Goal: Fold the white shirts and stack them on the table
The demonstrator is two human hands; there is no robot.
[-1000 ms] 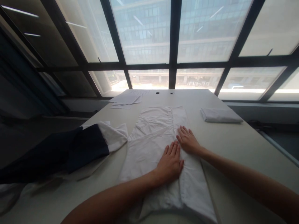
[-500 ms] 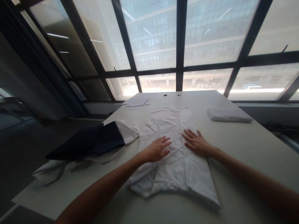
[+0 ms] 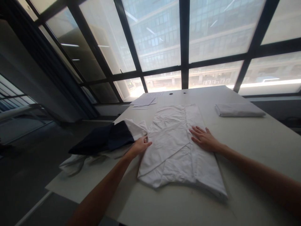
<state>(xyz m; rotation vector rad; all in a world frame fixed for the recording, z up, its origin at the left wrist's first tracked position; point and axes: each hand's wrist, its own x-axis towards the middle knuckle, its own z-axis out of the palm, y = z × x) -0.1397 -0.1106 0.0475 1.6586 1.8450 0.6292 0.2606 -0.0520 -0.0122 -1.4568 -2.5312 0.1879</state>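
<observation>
A white folded garment (image 3: 174, 141) lies flat in front of me, with gathered seams and a diagonal fold across its layers. My left hand (image 3: 140, 146) is at its left edge, fingers curled and thumb over the border, pinching the cloth there; the fingertips are partly hidden. On the garment's right part rests my right hand (image 3: 205, 139), palm down with fingers stretched out. Close beyond my left hand lies a heap of dark navy cloth (image 3: 105, 138) with white cloth (image 3: 136, 128) at its end.
The white table (image 3: 244, 169) reaches toward tall windows (image 3: 152, 34). Papers (image 3: 144, 101) lie at its far left, and a folded white cloth (image 3: 240, 110) at the right. The cloth heap hangs near the left edge. A dark curtain (image 3: 56, 69) stands beyond.
My left hand has moved left from the middle of the garment to its left edge and its fingers have curled. My right hand stays flat on the cloth. The view has shifted slightly.
</observation>
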